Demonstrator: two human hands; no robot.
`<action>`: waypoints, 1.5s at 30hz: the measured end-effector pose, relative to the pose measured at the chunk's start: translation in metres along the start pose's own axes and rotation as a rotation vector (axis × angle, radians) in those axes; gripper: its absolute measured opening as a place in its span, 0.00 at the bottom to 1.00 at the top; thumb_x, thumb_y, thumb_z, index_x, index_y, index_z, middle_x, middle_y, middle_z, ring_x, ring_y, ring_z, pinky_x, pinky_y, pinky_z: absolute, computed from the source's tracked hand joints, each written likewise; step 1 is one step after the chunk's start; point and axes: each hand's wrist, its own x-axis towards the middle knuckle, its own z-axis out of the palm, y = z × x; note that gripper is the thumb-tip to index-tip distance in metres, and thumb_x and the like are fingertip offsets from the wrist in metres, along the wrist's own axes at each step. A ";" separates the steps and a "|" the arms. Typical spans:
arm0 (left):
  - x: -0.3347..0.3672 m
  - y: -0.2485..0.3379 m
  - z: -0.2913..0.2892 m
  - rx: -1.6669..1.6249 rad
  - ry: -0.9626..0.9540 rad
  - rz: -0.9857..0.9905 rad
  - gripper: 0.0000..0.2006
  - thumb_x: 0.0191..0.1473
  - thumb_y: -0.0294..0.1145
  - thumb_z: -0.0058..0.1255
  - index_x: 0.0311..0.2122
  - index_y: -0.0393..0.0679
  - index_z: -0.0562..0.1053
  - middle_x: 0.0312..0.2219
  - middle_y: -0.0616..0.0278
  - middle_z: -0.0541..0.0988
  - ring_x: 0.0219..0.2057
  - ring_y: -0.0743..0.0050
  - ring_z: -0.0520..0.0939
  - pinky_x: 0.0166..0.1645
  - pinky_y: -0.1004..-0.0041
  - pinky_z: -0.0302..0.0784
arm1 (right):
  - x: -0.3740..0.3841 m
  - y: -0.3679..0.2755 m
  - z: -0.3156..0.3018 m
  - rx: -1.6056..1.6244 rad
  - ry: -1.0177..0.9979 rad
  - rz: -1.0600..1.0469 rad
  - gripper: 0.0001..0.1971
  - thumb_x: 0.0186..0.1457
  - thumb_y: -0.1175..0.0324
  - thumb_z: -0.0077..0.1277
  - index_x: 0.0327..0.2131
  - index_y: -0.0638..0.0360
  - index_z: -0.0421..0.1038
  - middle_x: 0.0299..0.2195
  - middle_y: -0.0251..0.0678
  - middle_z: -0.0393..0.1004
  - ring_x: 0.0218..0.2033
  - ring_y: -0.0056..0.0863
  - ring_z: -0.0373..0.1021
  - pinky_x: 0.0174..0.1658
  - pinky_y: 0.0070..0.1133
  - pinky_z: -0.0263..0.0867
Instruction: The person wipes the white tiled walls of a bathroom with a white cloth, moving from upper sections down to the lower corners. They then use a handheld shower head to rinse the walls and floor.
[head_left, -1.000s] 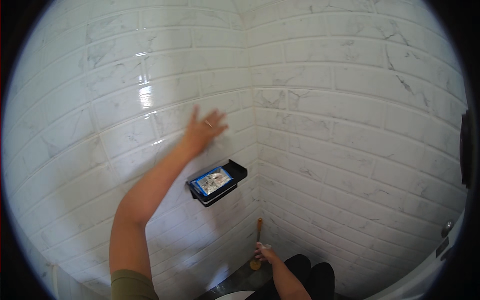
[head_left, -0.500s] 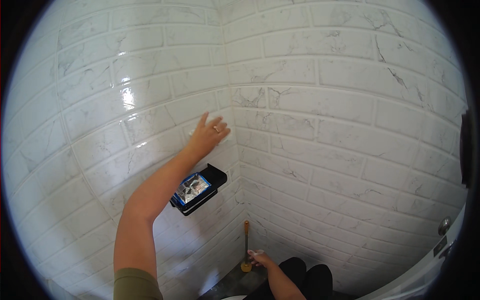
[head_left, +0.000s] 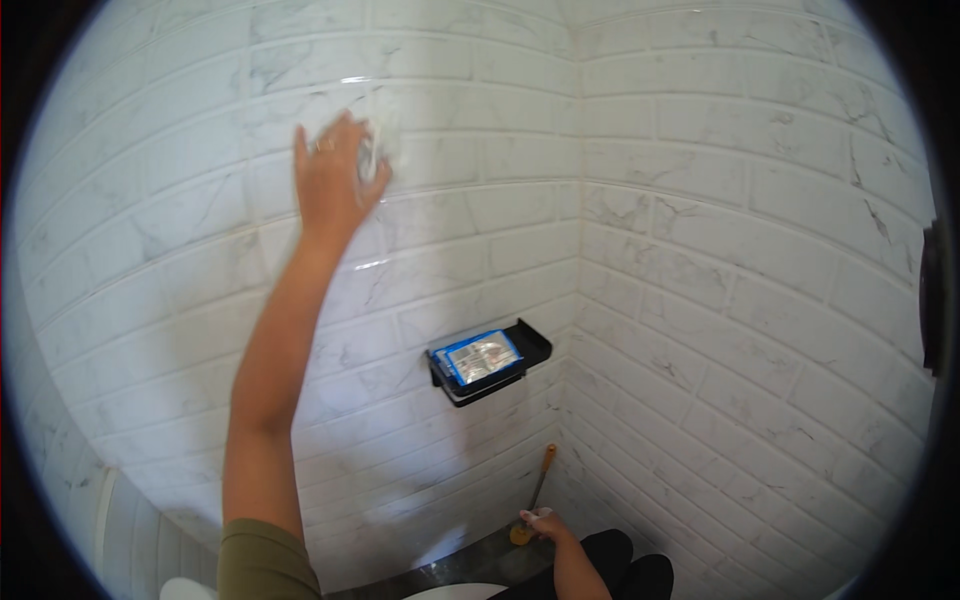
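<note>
My left hand (head_left: 334,185) is raised against the white marble-look tile wall (head_left: 430,155) on the left, fingers spread and slightly blurred. Between its thumb and fingers shows a thin white wipe (head_left: 378,152), pressed to the tiles and hard to pick out from them. Low down, near my knees, my right hand (head_left: 548,522) is closed; something small and whitish shows at its fingers, too small to name. Just beyond that hand a long-handled brush (head_left: 545,470) with an orange grip and yellowish base leans in the corner.
A black wall shelf (head_left: 535,345) juts out near the corner, carrying a blue-edged foil packet (head_left: 482,357). At the bottom are a white curved rim (head_left: 455,592) and my dark-clothed knees (head_left: 610,555). A dark object (head_left: 932,300) is on the right edge.
My left hand has swept up and to the left across the wall, away from the corner. The view has turned left; my right hand stays low beside the brush.
</note>
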 end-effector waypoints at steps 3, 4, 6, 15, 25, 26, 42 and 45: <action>-0.090 0.019 -0.018 0.031 -0.080 -0.011 0.33 0.43 0.27 0.56 0.58 0.47 0.63 0.54 0.61 0.71 0.60 0.62 0.65 0.65 0.45 0.44 | 0.009 0.012 0.010 -0.061 0.005 -0.003 0.31 0.52 0.47 0.55 0.42 0.72 0.72 0.38 0.50 0.75 0.33 0.36 0.76 0.33 0.28 0.71; -0.128 0.033 -0.028 0.037 -0.147 -0.009 0.35 0.41 0.25 0.56 0.59 0.48 0.63 0.56 0.61 0.69 0.61 0.61 0.64 0.65 0.44 0.43 | 0.014 0.016 0.012 -0.094 0.006 -0.005 0.31 0.51 0.47 0.56 0.43 0.72 0.72 0.39 0.51 0.75 0.33 0.38 0.76 0.34 0.29 0.71; -0.215 0.063 -0.050 -0.051 -0.266 -0.088 0.29 0.47 0.26 0.51 0.58 0.55 0.66 0.58 0.64 0.67 0.62 0.60 0.63 0.64 0.37 0.39 | 0.022 0.024 0.015 -0.182 -0.006 -0.039 0.31 0.51 0.48 0.56 0.44 0.73 0.71 0.40 0.52 0.75 0.33 0.40 0.76 0.36 0.30 0.70; -0.318 0.071 -0.095 0.016 -0.365 -0.270 0.28 0.46 0.23 0.49 0.57 0.45 0.66 0.61 0.57 0.63 0.64 0.49 0.57 0.64 0.37 0.30 | 0.014 0.043 0.005 -0.303 -0.008 -0.050 0.25 0.55 0.53 0.49 0.42 0.70 0.73 0.31 0.49 0.77 0.30 0.39 0.76 0.35 0.30 0.69; -0.375 0.101 -0.070 0.021 -0.497 0.009 0.19 0.54 0.26 0.45 0.52 0.45 0.71 0.51 0.64 0.74 0.58 0.54 0.68 0.66 0.43 0.32 | 0.001 0.014 0.000 -0.347 -0.064 -0.259 0.25 0.56 0.53 0.49 0.48 0.64 0.71 0.47 0.55 0.71 0.48 0.45 0.70 0.52 0.32 0.63; -0.413 0.114 -0.077 0.000 -0.605 0.074 0.17 0.54 0.26 0.46 0.50 0.49 0.74 0.49 0.68 0.76 0.56 0.59 0.71 0.66 0.44 0.33 | -0.008 0.004 -0.008 -0.290 -0.130 -0.235 0.25 0.56 0.53 0.49 0.48 0.65 0.71 0.47 0.55 0.71 0.49 0.45 0.69 0.52 0.32 0.63; -0.523 0.311 0.096 -0.249 -0.753 0.409 0.22 0.54 0.33 0.44 0.55 0.55 0.68 0.59 0.79 0.64 0.61 0.80 0.63 0.64 0.55 0.50 | 0.021 0.011 -0.077 -0.380 -0.129 -0.054 0.26 0.56 0.54 0.48 0.51 0.64 0.68 0.51 0.53 0.69 0.53 0.47 0.66 0.55 0.33 0.60; -0.568 0.325 0.088 -0.406 -1.056 0.494 0.22 0.54 0.32 0.43 0.56 0.52 0.66 0.59 0.74 0.64 0.63 0.76 0.60 0.64 0.57 0.53 | 0.030 0.023 -0.081 -0.413 -0.068 -0.014 0.26 0.55 0.53 0.49 0.51 0.62 0.68 0.49 0.52 0.70 0.51 0.46 0.67 0.53 0.32 0.62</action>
